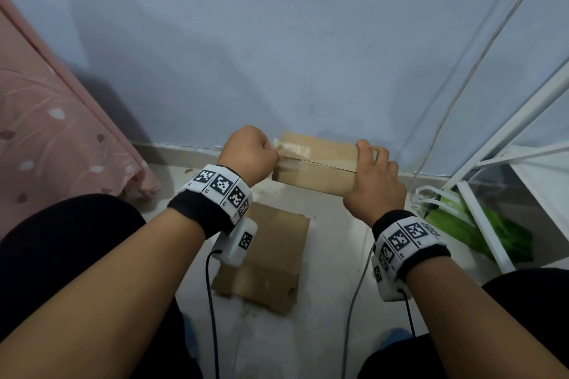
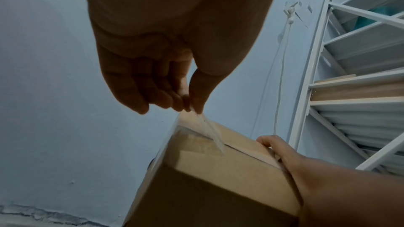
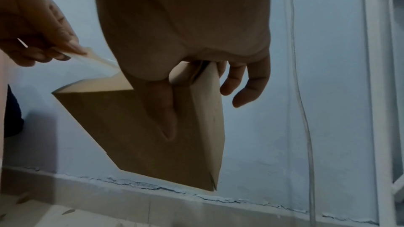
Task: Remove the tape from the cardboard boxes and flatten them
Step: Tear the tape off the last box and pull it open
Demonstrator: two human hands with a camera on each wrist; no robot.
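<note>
A small brown cardboard box is held in the air near the blue wall. My right hand grips its right end, thumb on the near face, fingers over the far side. My left hand pinches a strip of clear tape at the box's left end; the tape is partly peeled off the top seam and stretches from the fingertips to the box. In the right wrist view the lifted tape runs up to the left hand.
A flattened cardboard piece lies on the pale floor below my hands. A pink curtain hangs at left. A white metal rack with a green bag stands at right; cables run down the wall.
</note>
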